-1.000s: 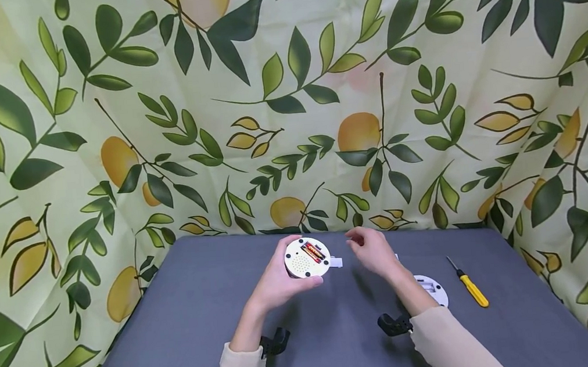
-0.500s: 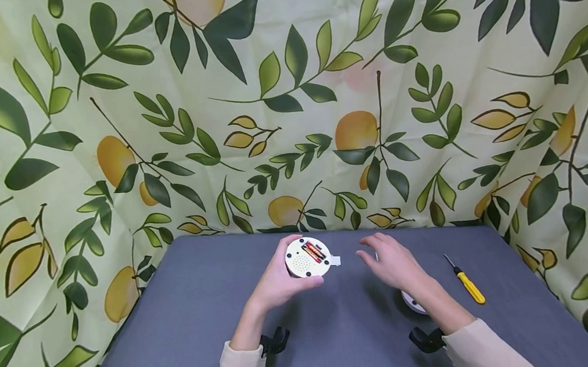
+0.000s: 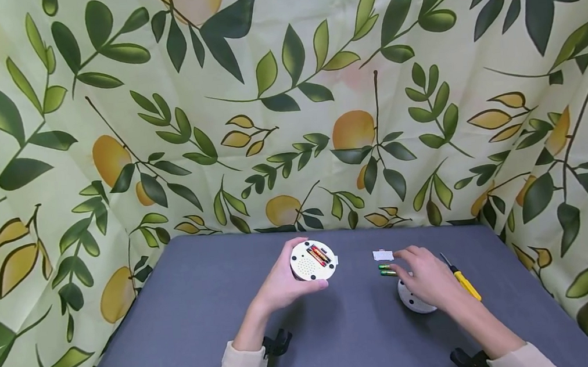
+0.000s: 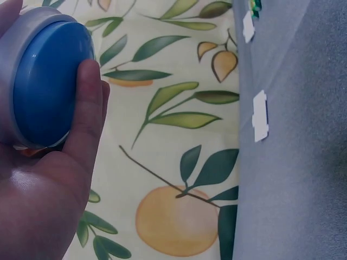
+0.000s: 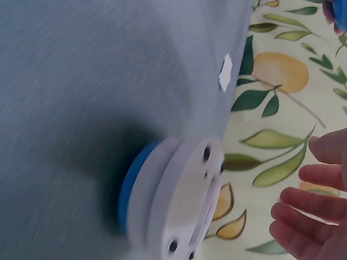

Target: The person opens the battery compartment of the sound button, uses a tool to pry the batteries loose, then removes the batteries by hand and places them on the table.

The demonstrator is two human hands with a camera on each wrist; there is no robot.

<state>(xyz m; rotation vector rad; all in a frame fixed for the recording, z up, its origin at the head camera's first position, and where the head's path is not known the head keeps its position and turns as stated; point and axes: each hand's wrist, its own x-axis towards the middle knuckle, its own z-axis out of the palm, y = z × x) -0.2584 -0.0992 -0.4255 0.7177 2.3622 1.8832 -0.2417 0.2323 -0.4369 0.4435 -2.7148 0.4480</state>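
My left hand point(image 3: 286, 274) grips a round push button point(image 3: 313, 260) by its rim, underside towards the head camera. Two red-and-black batteries point(image 3: 318, 256) sit in its compartment, and its blue top point(image 4: 51, 84) shows in the left wrist view. My right hand point(image 3: 428, 276) has its fingers spread and hovers by a second round button point(image 3: 414, 301), partly hidden beneath it. That one lies blue side down, its white underside point(image 5: 187, 200) bare in the right wrist view. Two green batteries point(image 3: 387, 270) lie near the right fingertips, below a white battery cover point(image 3: 382, 255).
A yellow-handled screwdriver point(image 3: 467, 285) lies to the right, partly behind the right hand. Another white battery cover point(image 4: 260, 116) lies on the grey table point(image 3: 205, 308), mostly behind the held button in the head view. A leaf-and-fruit patterned cloth point(image 3: 288, 120) hangs behind the table.
My right hand has moved right, away from the held button, and its fingers have spread. The green batteries and a cover have come into view. The left hand keeps its grip, shifted slightly right.
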